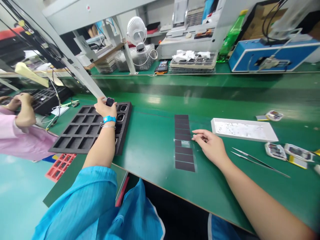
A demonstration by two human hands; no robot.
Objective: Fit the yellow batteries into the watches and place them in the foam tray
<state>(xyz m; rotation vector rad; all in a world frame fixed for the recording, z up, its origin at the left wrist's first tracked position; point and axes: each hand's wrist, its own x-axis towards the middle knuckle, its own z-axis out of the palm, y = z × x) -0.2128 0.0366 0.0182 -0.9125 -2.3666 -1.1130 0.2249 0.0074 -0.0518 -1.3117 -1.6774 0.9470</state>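
Note:
My left hand (pixel 102 107) is closed on a smartwatch case (pixel 110 101) with a dark square face, holding it over the far right part of a black foam tray (pixel 86 141). Square watch cases (pixel 120 118) sit in some pockets of the tray's right column; my forearm hides part of it. My right hand (pixel 208 143) is low over the green bench, its curled fingers slightly apart at the right edge of a strip of black rectangular stickers (pixel 183 131). Nothing shows between those fingertips. One sticker row has a pale, clear patch (pixel 185 144).
Right of my right hand are a white shallow box (pixel 245 129) with small bits, tweezers (pixel 260 162) and several watch-like parts (pixel 275 150). A red tray (pixel 60 165) is at lower left. A person in a pink sleeve (pixel 15 133) works at left. A raised shelf holds a fan (pixel 137 30).

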